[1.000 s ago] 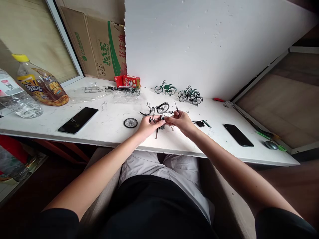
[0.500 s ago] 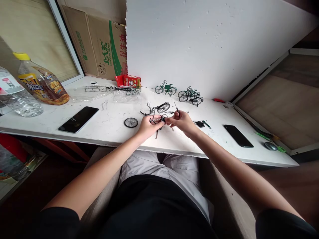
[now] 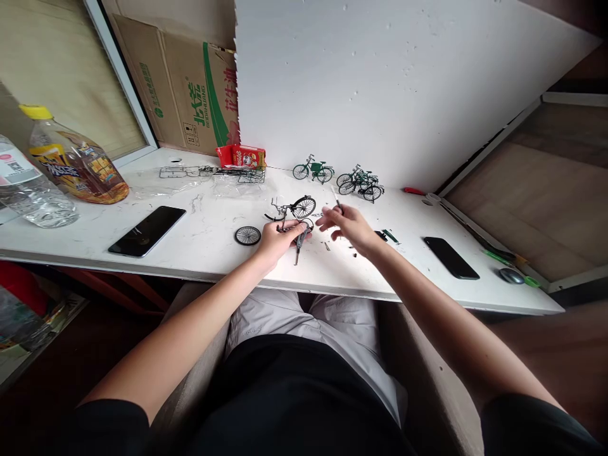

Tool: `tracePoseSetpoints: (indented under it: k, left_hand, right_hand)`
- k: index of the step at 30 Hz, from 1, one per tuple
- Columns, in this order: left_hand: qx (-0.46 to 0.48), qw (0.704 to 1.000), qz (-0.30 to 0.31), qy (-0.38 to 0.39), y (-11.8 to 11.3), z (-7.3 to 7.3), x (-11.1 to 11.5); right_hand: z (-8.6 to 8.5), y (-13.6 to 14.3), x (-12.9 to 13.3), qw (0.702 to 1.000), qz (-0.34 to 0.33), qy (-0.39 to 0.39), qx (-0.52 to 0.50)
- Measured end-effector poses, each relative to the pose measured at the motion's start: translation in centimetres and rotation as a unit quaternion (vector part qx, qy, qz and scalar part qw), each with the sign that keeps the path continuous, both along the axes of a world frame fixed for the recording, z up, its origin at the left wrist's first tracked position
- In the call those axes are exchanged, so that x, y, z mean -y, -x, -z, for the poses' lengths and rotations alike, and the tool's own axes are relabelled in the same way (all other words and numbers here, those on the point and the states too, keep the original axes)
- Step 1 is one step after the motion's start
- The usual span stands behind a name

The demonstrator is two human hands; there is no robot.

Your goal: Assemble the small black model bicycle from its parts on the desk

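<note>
My left hand [image 3: 279,242] is closed on a partly built black model bicycle [image 3: 284,210], which has one wheel and handlebars showing. Part of its frame is hidden by my fingers. A slim grey-and-brown piece [image 3: 299,244] projects below my fingertips; whether it belongs to the model, I cannot tell. To the right, my right hand [image 3: 349,227] hovers apart from the model, with a thin small screwdriver [image 3: 337,201] held between its fingers and pointing up. A loose spoked wheel [image 3: 247,235] lies left of my left hand. Tiny loose parts [image 3: 327,246] are scattered between and below the hands.
Finished green model bicycles [image 3: 313,168] stand at the back by the wall. Black part frames [image 3: 228,172] and clear plastic lie back left, near a red packet [image 3: 247,156]. Phones [image 3: 147,231] rest on both sides. Bottles [image 3: 78,161] stand at far left.
My right hand has drawn away from the model to the right, and its fingers have left the part they were touching. My left hand keeps its hold.
</note>
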State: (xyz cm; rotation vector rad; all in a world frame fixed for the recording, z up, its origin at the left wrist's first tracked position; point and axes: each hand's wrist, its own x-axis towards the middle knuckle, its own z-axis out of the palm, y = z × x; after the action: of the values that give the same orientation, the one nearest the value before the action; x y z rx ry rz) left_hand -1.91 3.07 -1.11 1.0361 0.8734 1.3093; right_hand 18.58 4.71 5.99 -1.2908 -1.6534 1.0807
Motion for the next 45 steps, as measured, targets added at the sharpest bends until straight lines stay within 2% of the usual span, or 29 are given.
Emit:
tracePoseSetpoints:
  k: [2, 4, 8, 12, 16, 23, 25, 26, 28, 31, 33, 35, 39, 45]
  left_hand:
    - [0.022, 0.999, 0.017, 0.022, 0.3, -0.5, 0.0]
    - [0.037, 0.998, 0.032, 0.046, 0.7, -1.1, 0.0]
    - [0.031, 0.995, 0.045, 0.078, 1.1, -1.9, 0.0]
    - [0.012, 0.995, 0.059, 0.082, 1.1, -1.7, -0.1]
    - [0.004, 0.995, 0.063, 0.076, 1.0, -1.3, -0.1]
    - [0.012, 0.993, 0.065, 0.098, 0.9, -1.9, 0.0]
    - [0.016, 0.992, 0.068, 0.104, 0.9, -2.1, 0.0]
    - [0.017, 0.992, 0.07, 0.106, 0.9, -2.1, 0.0]
    - [0.019, 0.991, 0.071, 0.111, 0.9, -2.0, 0.0]
    - [0.011, 0.991, 0.082, 0.108, 0.8, -1.8, 0.0]
    - [0.003, 0.991, 0.086, 0.102, 0.8, -1.6, -0.1]
    - [0.003, 0.991, 0.082, 0.102, 0.7, -1.5, -0.1]
    - [0.008, 0.991, 0.082, 0.102, 0.4, -1.5, 0.0]
    - [-0.002, 0.99, 0.086, 0.11, 0.3, -1.8, 0.2]
  right_hand:
    - [-0.3, -1.7, -0.9, 0.995, 0.019, -0.092, 0.043]
    - [-0.2, -3.4, -1.6, 0.981, -0.019, -0.144, 0.125]
    - [1.1, -5.6, -1.6, 0.959, -0.09, -0.106, 0.245]
    - [2.4, -5.6, -1.0, 0.953, -0.091, -0.118, 0.263]
    - [2.9, -5.1, -1.2, 0.947, -0.1, -0.141, 0.27]
    - [3.1, -4.4, -0.9, 0.898, -0.096, -0.192, 0.385]
    - [3.3, -4.3, -0.7, 0.891, -0.087, -0.194, 0.401]
    - [3.4, -4.3, -0.7, 0.896, -0.084, -0.193, 0.39]
    - [3.5, -4.2, -0.8, 0.926, -0.07, -0.189, 0.321]
    - [3.3, -3.6, -0.9, 0.975, -0.031, -0.175, 0.135]
    - [2.9, -2.5, -0.7, 0.988, -0.023, -0.15, 0.028]
    - [2.6, -1.2, -0.4, 0.992, -0.048, -0.115, -0.03]
    - [2.4, 0.8, -0.2, 0.992, -0.078, -0.066, -0.076]
    - [2.4, 0.8, -1.0, 0.985, -0.099, 0.056, -0.131]
